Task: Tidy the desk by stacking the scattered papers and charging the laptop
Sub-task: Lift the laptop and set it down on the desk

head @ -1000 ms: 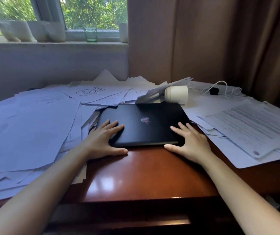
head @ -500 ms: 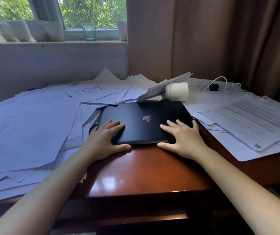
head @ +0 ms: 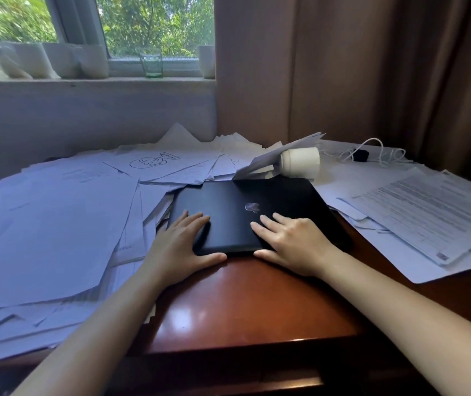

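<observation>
A closed black laptop (head: 245, 204) lies in the middle of the wooden desk (head: 251, 304). My left hand (head: 180, 247) rests flat on its front left corner, thumb along the front edge. My right hand (head: 294, 241) lies flat on the lid right of centre, fingers straight, thumb at the front edge. Scattered white papers (head: 45, 232) cover the left half of the desk, and more printed sheets (head: 428, 212) are piled on the right. A white charger cable (head: 371, 152) with a black plug (head: 360, 155) lies at the back right.
A white cup (head: 300, 162) lies on its side behind the laptop, with a folded sheet (head: 280, 155) leaning on it. A glass (head: 151, 64) and white pots (head: 42, 62) stand on the windowsill. A brown curtain (head: 357, 67) hangs at the back right.
My right hand slid left along the lid, from the front right corner toward the middle. My left hand stayed at the front left corner.
</observation>
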### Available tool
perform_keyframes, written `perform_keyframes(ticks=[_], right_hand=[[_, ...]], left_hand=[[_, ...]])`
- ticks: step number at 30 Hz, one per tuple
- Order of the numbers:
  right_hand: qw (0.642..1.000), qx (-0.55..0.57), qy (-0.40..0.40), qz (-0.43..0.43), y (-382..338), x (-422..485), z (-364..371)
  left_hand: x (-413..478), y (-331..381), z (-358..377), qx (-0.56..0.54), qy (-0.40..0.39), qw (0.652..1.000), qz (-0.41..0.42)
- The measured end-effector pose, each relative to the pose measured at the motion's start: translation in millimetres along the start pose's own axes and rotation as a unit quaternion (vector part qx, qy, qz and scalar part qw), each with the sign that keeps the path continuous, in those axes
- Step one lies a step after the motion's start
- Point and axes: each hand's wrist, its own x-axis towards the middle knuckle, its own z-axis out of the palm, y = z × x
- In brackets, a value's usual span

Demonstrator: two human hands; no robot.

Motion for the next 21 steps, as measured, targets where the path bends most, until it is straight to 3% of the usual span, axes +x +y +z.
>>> perform_keyframes(ticks=[3,6,8,16,21], right_hand=[[0.999,-0.026,0.040,-0.027,0.0,-0.4,2.5],[0.995,-0.051,0.078,-0.040,1.1,0.1,7.2],[0.993,-0.050,0.093,-0.043,1.6,0.7,9.3],[0.987,-0.066,0.132,-0.063,2.4,0.9,13.1],[0.980,-0.083,0.169,-0.063,2.7,2.0,15.5]], left_hand=[[-2.6,-0.6,-1.0,-0.085,0.033,0.996,-0.020],[-1.4,-5.2,-3.5,-0.211,0.103,0.969,-0.075],[-0.9,-6.2,-5.1,-0.237,0.115,0.960,-0.089],[-7.7,-8.5,-14.2,-0.164,0.004,0.980,-0.112],[-24.9,-6.4,-15.5,-0.101,0.040,0.989,-0.097]])
